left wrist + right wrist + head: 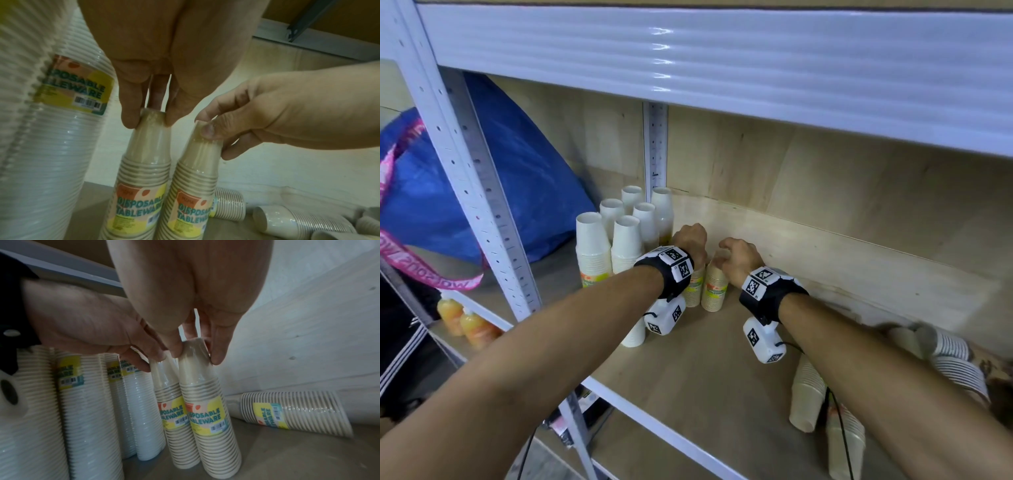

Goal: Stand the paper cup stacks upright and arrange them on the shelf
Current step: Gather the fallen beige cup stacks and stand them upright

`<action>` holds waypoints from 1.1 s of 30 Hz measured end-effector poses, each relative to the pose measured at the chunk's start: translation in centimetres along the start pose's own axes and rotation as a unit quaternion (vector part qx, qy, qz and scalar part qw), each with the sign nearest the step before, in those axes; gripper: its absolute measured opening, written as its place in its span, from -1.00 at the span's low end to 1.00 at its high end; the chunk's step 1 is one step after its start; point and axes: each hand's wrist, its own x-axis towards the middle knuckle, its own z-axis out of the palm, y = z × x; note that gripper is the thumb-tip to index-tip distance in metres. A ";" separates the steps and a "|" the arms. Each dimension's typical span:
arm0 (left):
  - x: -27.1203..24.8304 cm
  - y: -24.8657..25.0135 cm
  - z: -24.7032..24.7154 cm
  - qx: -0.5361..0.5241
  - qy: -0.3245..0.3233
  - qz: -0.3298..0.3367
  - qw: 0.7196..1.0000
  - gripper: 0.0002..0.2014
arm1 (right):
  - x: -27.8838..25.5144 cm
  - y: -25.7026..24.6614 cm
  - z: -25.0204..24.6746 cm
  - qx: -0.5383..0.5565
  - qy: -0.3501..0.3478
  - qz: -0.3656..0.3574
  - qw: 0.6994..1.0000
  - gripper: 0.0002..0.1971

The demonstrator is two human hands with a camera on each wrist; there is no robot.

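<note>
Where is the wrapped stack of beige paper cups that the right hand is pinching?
In the head view the wrapped stack of beige paper cups stands upright mid-shelf, right of its twin held by the left hand; the right hand grips its top.

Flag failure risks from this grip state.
1. The left hand and right hand only pinch the top cups of two beige stacks; the right one tilts and may topple when let go.
2. Forearms pass over fallen stacks and could knock them off the shelf edge.
</note>
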 end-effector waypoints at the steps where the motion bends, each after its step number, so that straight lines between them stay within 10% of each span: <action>1: 0.0 0.0 -0.1 0.004 0.001 0.004 1.000 -0.69 | -0.1 0.0 0.0 0.003 -0.002 0.001 1.000 -0.82; 5: -0.4 0.3 -0.7 -0.012 0.003 0.001 1.000 -0.65 | -0.5 -0.1 -0.3 0.008 -0.009 0.005 1.000 -0.50; 21: -3.8 4.3 -4.4 -0.086 0.036 0.066 0.993 -0.54 | -5.8 1.5 -6.6 -0.026 -0.020 0.039 0.999 -0.35; 33: -9.3 10.2 0.2 -0.108 -0.086 0.179 0.974 -0.44 | -14.2 6.9 -11.4 -0.102 -0.094 0.086 0.987 -0.34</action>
